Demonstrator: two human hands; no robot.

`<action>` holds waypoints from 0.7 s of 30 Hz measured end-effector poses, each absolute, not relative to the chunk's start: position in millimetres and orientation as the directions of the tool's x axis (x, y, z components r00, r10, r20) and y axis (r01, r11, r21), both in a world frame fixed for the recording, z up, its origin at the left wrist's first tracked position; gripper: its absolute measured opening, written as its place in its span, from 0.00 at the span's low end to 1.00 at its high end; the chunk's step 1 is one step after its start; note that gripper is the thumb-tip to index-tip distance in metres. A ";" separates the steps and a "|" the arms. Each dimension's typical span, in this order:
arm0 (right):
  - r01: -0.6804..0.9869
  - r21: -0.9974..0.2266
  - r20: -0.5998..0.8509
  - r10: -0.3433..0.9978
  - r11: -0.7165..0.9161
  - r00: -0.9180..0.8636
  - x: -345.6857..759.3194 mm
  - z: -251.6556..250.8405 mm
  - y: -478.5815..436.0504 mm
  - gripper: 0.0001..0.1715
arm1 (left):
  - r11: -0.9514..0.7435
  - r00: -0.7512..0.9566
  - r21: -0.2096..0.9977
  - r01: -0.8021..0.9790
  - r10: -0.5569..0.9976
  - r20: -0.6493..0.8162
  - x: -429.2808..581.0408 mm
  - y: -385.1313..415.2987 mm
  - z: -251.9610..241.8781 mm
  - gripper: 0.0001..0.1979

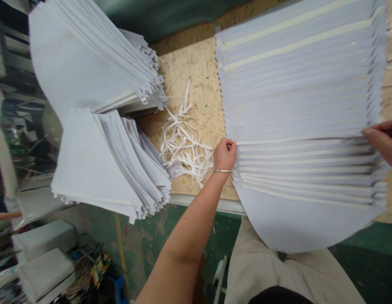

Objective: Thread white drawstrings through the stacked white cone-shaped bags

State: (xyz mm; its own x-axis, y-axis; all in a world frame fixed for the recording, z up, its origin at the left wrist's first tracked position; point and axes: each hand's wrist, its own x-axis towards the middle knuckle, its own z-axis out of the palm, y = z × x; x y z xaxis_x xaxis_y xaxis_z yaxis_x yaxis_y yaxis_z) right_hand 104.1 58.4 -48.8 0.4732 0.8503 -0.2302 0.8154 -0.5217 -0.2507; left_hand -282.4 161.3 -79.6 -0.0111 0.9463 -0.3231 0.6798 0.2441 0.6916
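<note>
White sheets lie overlapped in a long fan on the wooden table, with pale strips along their edges and notched ends. My left hand, wearing a thin bracelet, is closed in a pinch at the left end of one strip-edged sheet. At the right end of that same edge, my right hand pinches with thumb and fingers and is partly cut off by the frame. Between both hands the edge runs nearly straight, with a dark gap under its right part. The lowest sheet hangs over the table's front, its lower edge curved.
A tangle of thin white strips lies on the wooden tabletop left of my left hand. Two stacks of white sheets, an upper stack and a lower stack, stand farther left. Grey boxes sit beyond at lower left.
</note>
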 end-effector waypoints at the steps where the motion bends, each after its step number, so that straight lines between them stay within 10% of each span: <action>1: 0.804 -0.257 -0.238 0.841 -0.537 0.486 101.7 -45.8 60.6 0.13 | 0.253 -0.022 0.690 0.679 0.946 -0.325 -281.8 161.7 -80.2 0.04; 21: 0.800 -0.313 -0.197 0.859 -0.512 0.473 78.1 -34.4 79.2 0.11 | 0.271 -0.071 0.655 0.705 0.946 -0.315 -275.3 168.0 -78.9 0.04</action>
State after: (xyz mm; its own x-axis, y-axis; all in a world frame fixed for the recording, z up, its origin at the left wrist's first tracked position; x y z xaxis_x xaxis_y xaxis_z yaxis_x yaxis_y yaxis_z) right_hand 78.1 79.2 -34.4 0.4726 0.8590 -0.1969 0.8001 -0.5119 -0.3128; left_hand -275.3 168.0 -78.9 -0.0708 0.9464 -0.3152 0.7052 0.2710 0.6552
